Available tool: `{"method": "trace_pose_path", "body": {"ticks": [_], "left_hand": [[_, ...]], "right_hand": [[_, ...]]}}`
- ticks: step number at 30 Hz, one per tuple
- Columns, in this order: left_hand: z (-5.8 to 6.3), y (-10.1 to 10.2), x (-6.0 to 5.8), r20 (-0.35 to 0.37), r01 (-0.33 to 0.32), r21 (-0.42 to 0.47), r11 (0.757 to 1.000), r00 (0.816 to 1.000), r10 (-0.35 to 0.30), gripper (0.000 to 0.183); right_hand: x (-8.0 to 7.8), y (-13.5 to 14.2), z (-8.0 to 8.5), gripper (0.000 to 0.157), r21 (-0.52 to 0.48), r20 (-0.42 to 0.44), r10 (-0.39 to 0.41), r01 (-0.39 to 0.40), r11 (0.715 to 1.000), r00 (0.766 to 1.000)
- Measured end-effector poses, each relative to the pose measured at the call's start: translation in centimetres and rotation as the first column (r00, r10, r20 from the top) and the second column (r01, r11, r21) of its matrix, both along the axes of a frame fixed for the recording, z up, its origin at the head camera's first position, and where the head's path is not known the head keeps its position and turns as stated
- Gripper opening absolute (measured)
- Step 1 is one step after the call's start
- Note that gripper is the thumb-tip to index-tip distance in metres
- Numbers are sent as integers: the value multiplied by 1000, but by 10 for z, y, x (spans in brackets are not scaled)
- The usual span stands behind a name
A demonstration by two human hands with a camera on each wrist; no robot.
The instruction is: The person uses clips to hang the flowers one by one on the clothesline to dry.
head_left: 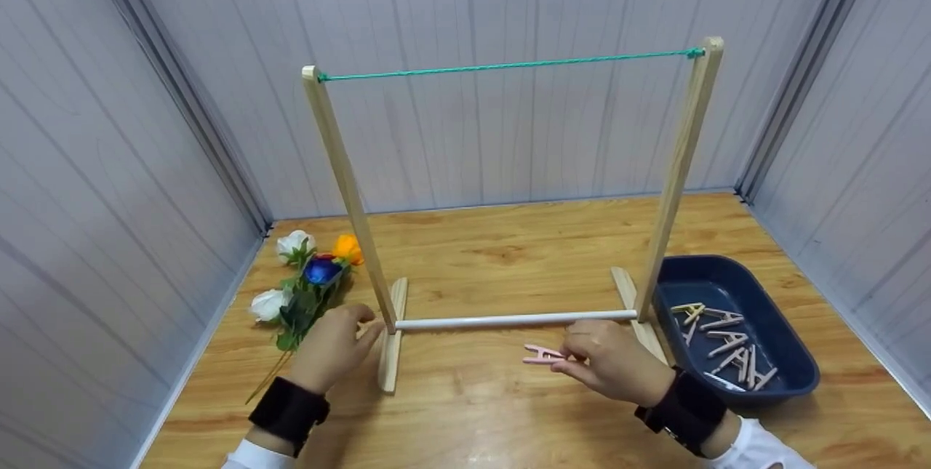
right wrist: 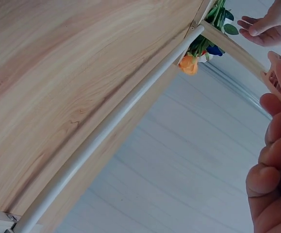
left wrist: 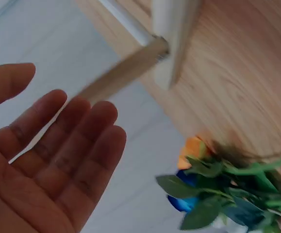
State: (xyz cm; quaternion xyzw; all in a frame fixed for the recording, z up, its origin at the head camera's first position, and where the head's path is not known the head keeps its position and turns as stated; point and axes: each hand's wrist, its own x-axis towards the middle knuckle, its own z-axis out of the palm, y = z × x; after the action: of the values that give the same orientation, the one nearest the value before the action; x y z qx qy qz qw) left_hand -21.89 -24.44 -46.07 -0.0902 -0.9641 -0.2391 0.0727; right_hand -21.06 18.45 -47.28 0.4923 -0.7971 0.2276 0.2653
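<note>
A pink clothespin [head_left: 542, 355] is pinched between thumb and fingers of my right hand [head_left: 614, 360], in front of the frame's white bar [head_left: 516, 321]. In the right wrist view the same clothespin [right wrist: 276, 80] shows at the right edge. My left hand [head_left: 338, 345] holds nothing, beside the foot of the left wooden post [head_left: 350, 196]; the left wrist view shows its palm and loosely extended fingers [left wrist: 89, 155]. Left of that hand lie artificial roses: two white, a blue one [head_left: 322, 270] and an orange one [head_left: 348, 249], stems toward me.
A green cord [head_left: 509, 66] is strung between the tops of both posts, the right post [head_left: 680, 178] included. At the right, a dark blue tub [head_left: 789, 331] contains several clothespins [head_left: 727, 342]. Grey panel walls [head_left: 502, 134] surround the wooden tabletop [head_left: 480, 411] on three sides.
</note>
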Motion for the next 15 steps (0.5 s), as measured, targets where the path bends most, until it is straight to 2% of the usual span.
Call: {"method": "trace_pose_path", "body": {"ticks": [4,7,15], "left_hand": [[-7,-22,-3,27,-74,-79,994,997,76,29],[-12,-39,-5,43,-101,-110,989,993,106,34],[-16,-69,-9,6,-163,-211,964,986,168,43]], "right_hand": [[1,1,0,25,10,-11,11,-11,1000,1000],[2,1,0,25,16,-10,16,-16,1000,1000],[6,3,-4,26,42,12,14,-14,999,1000]]}}
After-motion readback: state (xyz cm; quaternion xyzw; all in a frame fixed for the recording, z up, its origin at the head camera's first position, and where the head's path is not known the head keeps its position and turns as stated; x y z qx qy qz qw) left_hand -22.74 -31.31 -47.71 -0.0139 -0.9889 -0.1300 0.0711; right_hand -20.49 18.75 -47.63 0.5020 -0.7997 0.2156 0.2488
